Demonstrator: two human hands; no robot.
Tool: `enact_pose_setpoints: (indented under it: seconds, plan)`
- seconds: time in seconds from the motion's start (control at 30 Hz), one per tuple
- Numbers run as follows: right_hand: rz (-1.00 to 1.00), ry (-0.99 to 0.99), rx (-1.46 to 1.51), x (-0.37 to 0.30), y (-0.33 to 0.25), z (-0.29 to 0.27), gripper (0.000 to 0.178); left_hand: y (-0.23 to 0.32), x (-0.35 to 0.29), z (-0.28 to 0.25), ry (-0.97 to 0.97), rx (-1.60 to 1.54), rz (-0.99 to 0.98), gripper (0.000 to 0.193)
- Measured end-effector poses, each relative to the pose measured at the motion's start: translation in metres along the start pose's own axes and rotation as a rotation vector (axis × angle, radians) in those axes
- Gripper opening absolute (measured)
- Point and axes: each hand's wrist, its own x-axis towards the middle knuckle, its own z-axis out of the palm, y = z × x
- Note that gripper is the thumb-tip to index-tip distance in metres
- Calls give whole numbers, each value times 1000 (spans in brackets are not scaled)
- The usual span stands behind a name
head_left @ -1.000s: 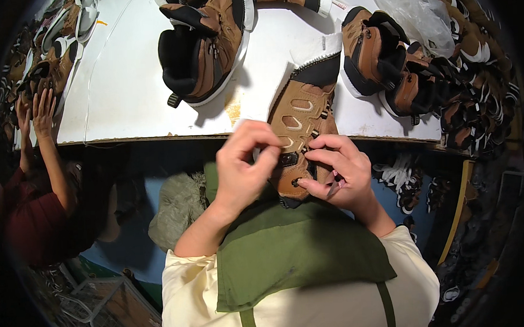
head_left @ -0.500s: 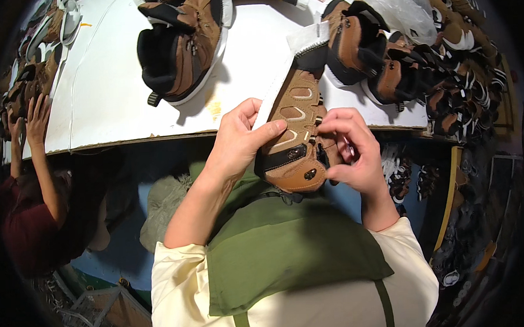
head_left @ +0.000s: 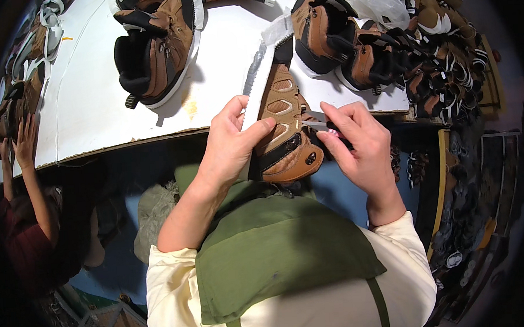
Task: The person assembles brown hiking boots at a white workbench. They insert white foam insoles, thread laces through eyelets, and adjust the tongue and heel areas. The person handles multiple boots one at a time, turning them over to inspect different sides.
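A brown hiking boot is held over the near edge of a white worktop, toe toward the person. The left hand grips its side and sole — fingers wrapped around it. The right hand pinches a small tool against the lacing area. More brown boots lie on the worktop beyond.

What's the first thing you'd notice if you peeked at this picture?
A brown boot held up in the middle, over the near edge of the white table. The left hand grips its pale sole side, while the right hand pinches a small thin thing against its other side. Next you'd spot another brown boot lying on the table at upper left, and a heap of boots piled at the right.
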Motion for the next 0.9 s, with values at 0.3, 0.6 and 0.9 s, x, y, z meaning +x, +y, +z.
enact_pose_setpoints:
  seconds: [0.3,0.6,0.9]
  plan:
    - [-60,44,-188,-8,-3,8,35,-7,-1,4,-15,-20,51,31]
    - [-44,30,-205,-7,-6,10,34,-9,0,3,-28,-53,56,31]
    - [-11,67,-141,-8,-1,17,34,-10,1,4,-25,-21,49,30]
